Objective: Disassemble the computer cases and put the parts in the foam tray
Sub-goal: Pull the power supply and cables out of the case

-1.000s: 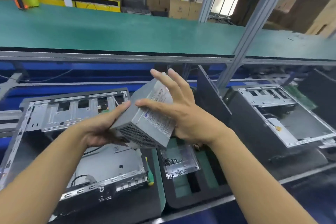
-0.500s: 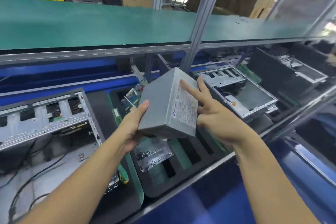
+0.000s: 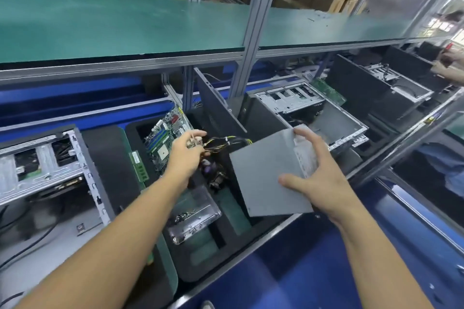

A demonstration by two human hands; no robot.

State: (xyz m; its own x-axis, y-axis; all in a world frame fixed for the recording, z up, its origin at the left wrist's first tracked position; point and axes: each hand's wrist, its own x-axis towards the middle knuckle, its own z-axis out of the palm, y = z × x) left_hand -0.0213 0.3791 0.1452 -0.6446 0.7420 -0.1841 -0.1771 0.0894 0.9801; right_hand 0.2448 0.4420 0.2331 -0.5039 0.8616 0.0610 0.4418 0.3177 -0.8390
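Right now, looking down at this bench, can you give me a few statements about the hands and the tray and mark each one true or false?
1. The right hand holds a grey metal box. True.
2. The left hand holds nothing. False: it grips the cables that run from the box.
3. A green circuit board sits in the black foam tray. True.
4. The grey metal box lies flat inside the foam tray. False: it is held tilted above the tray.
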